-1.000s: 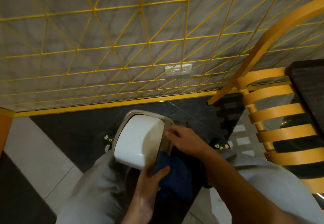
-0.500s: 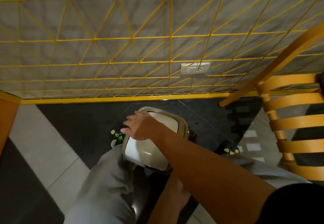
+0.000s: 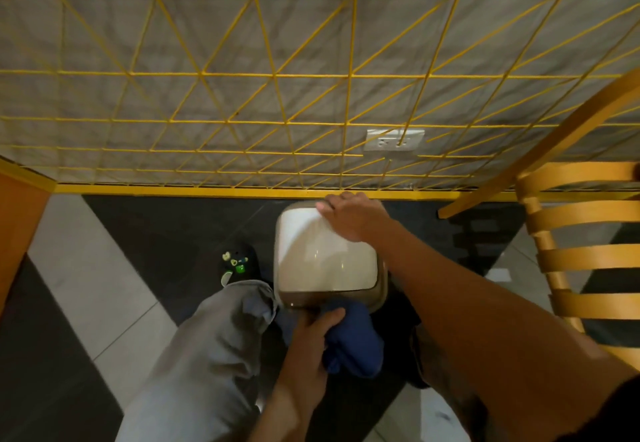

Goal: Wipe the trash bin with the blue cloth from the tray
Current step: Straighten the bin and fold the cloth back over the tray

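1. Head view: left grip (image 3: 311, 334) is clutching the blue cloth (image 3: 356, 341), fingers and thumb curling round a bunched wad and pressing it against the near side of the trash bin (image 3: 322, 261), just under the rim.
2. Right grip (image 3: 349, 216) is lying over the bin's far rim, fingers bending over the edge and holding it, probably steadying.
3. Bin is standing on the floor (image 3: 104, 286) between the person's legs, close to the wall, pale glossy lid facing up.
4. Handling, as a judgement: cloth is looking soft, light and limp, so bunching it in the palm is working best. Bin is looking like light, hard, smooth plastic, likely sliding or tipping under a wiping push. Bracing it at the rim opposite the wiped side is making sense.
5. Outward: grey trouser leg (image 3: 214, 337) and dark shoe (image 3: 239, 263) are sitting left of the bin. Yellow wire grid (image 3: 277, 74) is covering the wall, with a wall socket (image 3: 394, 139) behind it. Wooden chair (image 3: 585, 258) is showing at right. Tray is not showing.
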The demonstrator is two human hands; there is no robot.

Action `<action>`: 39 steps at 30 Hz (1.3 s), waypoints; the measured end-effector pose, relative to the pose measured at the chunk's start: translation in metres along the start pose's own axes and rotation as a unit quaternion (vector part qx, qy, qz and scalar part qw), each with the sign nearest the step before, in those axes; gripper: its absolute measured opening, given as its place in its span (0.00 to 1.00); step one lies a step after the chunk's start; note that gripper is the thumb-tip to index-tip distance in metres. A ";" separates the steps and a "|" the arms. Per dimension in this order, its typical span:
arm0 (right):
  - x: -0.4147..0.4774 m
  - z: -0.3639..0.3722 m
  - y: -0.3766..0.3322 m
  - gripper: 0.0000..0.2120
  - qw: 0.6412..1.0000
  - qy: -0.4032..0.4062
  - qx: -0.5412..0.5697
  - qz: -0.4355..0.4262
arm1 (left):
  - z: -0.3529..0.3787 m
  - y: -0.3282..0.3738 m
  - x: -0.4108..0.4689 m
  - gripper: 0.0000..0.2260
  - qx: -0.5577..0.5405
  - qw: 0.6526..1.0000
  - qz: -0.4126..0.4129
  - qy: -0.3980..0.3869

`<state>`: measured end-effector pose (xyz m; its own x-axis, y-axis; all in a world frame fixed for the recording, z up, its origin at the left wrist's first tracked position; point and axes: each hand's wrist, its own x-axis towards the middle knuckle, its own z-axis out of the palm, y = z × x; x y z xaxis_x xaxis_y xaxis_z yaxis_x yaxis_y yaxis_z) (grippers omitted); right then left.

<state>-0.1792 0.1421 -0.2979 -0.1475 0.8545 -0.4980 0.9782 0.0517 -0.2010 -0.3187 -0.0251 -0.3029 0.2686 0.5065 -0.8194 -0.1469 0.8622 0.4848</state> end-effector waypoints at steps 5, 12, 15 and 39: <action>-0.023 -0.012 0.043 0.22 0.980 0.010 0.172 0.098 | -0.020 0.051 0.020 0.21 0.078 0.992 0.103 0.017; -0.050 0.012 0.074 0.20 0.935 0.019 0.299 0.188 | -0.039 0.105 0.035 0.30 0.188 0.980 0.059 -0.039; -0.065 0.028 0.077 0.21 0.916 0.020 0.340 0.213 | -0.040 0.124 0.038 0.33 0.215 0.974 0.048 -0.052; -0.093 0.053 0.067 0.28 0.875 0.035 0.437 0.205 | -0.035 0.139 0.039 0.33 0.244 0.968 0.044 -0.045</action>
<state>-0.1074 0.0390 -0.3095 0.2291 0.7404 -0.6319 0.4577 -0.6549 -0.6014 -0.3619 0.1148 -0.2787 0.3608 0.5551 -0.7494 0.2892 0.6973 0.6558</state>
